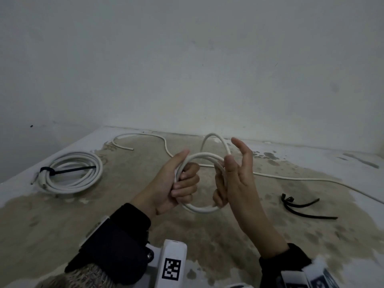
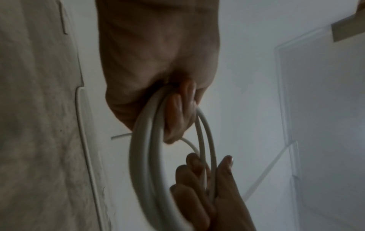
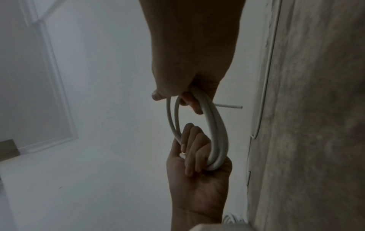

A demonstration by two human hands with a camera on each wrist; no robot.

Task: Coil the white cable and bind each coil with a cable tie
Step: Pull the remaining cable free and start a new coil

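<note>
From the head view, the person's left hand (image 1: 176, 183) has its fingers curled tightly around one side of a small coil of white cable (image 1: 202, 208) held above the stained floor (image 1: 124, 235), while the right hand (image 1: 234, 179) takes the opposite side, thumb pressing the strands against the lower curled fingers and the index finger standing straight and free of the cable. A fresh loop (image 1: 216, 142) rises above the coil by the right thumb, and the loose run of the same cable trails away over the floor to the left and right. Only this view shows the finished coil (image 1: 72, 173) lying flat at the left, bound by a black cable tie (image 1: 68, 169) whose tail points across its middle, and a few spare black ties (image 1: 301, 206) lying on the floor to the right, well apart from the hands. The left wrist view adds what the head camera cannot: the left hand (image 2: 158, 70) seen from the wrist side, two thick strands (image 2: 142, 140) passing under its fingertips (image 2: 177, 112), and thinner strands running down into the right hand (image 2: 207, 187). The right wrist view shows the right hand (image 3: 193, 54) closed over the top of the coil (image 3: 217, 140), a cut cable end (image 3: 235, 106) poking out sideways, and the left hand (image 3: 197, 164) clasping the bottom.
</note>
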